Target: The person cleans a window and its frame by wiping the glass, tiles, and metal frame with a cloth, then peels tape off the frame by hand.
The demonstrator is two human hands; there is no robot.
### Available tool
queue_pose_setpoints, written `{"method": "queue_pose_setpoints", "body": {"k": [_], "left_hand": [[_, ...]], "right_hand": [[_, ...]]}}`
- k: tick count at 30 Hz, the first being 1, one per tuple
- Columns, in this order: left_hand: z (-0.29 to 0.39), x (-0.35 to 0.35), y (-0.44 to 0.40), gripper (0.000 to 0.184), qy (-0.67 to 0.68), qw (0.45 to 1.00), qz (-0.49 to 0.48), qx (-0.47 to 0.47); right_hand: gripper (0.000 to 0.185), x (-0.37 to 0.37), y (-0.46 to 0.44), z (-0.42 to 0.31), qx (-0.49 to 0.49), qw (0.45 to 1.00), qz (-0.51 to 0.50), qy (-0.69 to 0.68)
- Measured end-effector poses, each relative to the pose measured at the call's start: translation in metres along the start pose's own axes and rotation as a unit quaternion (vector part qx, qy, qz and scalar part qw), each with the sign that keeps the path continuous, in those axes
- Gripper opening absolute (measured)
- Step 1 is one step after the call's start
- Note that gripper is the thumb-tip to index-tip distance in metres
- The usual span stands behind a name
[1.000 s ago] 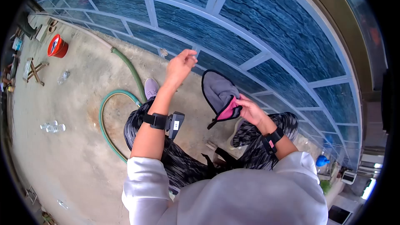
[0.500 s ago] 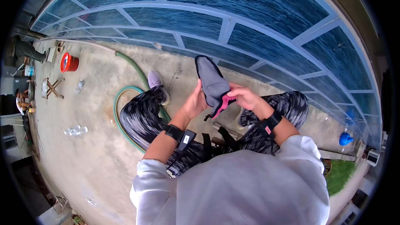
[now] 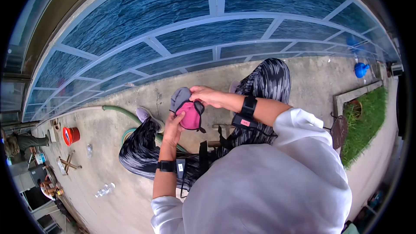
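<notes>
A soft grey and pink fabric shoe upper (image 3: 190, 115) with black edging is held up in front of my lap. Its pink face is turned towards me, and grey fabric folds over behind the top. My left hand (image 3: 174, 123) is closed on the lower left side, thumb pressed onto the pink. At the top right edge, my right hand (image 3: 206, 95) pinches the rim; the fingertips are partly hidden behind the fabric. A short black strip hangs from the bottom right.
A green hose (image 3: 122, 111) curls beside my left leg. Leftward stand a red bucket (image 3: 70, 135) and a folding stool (image 3: 69, 163), with plastic bottles (image 3: 105, 190) lying nearby. A blue-panelled wall (image 3: 186, 63) rises ahead; right are a blue container (image 3: 361, 69) and grass (image 3: 368, 123).
The shoe upper has been turned and folded, so pink now faces me instead of mostly grey. My right hand has moved to its top edge. The camera view has swung right.
</notes>
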State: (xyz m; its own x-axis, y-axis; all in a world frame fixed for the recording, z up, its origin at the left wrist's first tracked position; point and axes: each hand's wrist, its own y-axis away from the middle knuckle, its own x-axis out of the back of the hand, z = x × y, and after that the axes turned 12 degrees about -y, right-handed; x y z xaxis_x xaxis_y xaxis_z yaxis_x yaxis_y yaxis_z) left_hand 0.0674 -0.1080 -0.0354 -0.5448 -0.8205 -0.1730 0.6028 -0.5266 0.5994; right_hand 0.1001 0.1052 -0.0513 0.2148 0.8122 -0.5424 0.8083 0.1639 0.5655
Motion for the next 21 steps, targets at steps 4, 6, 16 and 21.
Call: {"method": "queue_pose_setpoints", "body": {"k": [4, 6, 16, 21], "left_hand": [[0.04, 0.0, 0.01, 0.044, 0.006, 0.998, 0.054, -0.016], [0.042, -0.003, 0.003, 0.054, 0.06, 0.996, 0.065, -0.015], [0.03, -0.026, 0.013, 0.048, -0.001, 0.998, 0.061, 0.017], [0.065, -0.021, 0.026, 0.038, -0.159, 0.972, 0.118, -0.124]], "right_hand": [[0.041, -0.008, 0.01, -0.021, 0.05, 0.999, 0.003, -0.014], [0.042, -0.005, 0.011, -0.028, 0.046, 0.997, -0.007, -0.056], [0.067, 0.003, 0.008, -0.003, 0.036, 0.999, 0.008, -0.021], [0.08, 0.003, 0.031, -0.022, -0.01, 0.991, -0.03, -0.132]]}}
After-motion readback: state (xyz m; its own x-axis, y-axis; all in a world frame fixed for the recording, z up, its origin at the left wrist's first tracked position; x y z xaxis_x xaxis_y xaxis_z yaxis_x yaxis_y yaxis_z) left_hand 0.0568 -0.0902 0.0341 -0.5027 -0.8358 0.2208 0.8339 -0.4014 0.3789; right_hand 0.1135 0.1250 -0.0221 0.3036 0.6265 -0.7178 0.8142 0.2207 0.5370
